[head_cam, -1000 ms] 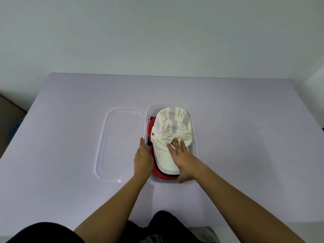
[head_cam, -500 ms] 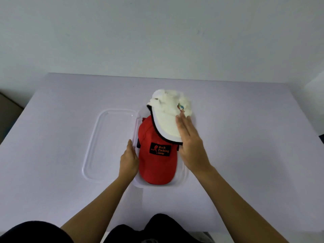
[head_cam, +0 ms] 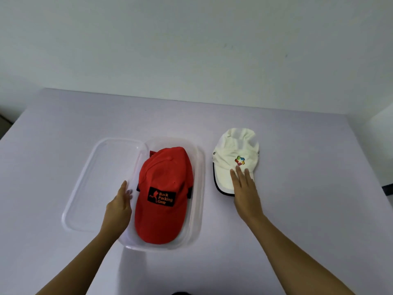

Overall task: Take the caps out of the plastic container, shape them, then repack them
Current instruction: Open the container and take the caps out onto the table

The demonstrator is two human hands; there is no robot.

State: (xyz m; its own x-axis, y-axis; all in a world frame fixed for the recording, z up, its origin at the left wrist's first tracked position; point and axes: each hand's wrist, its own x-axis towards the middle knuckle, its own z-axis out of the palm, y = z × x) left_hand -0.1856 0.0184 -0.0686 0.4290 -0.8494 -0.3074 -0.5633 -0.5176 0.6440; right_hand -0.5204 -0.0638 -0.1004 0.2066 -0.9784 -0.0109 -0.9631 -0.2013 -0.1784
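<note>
A red cap (head_cam: 163,194) with a black patch lies in the clear plastic container (head_cam: 200,177) at the middle of the table. A dark item shows under it at the edges. A cream cap (head_cam: 236,154) with a coloured logo lies flat on the table to the container's right. My right hand (head_cam: 244,188) rests on that cap's brim with fingers straight. My left hand (head_cam: 120,207) touches the container's left wall, fingers extended.
The clear lid (head_cam: 93,173) lies on the table against the container's left side. The pale table (head_cam: 308,209) meets a white wall behind. A dark object (head_cam: 388,189) shows at the right edge.
My right hand lifted the cream cap off the red cap, carried it right and laid it on the table. My left hand stayed at the container's left wall.
</note>
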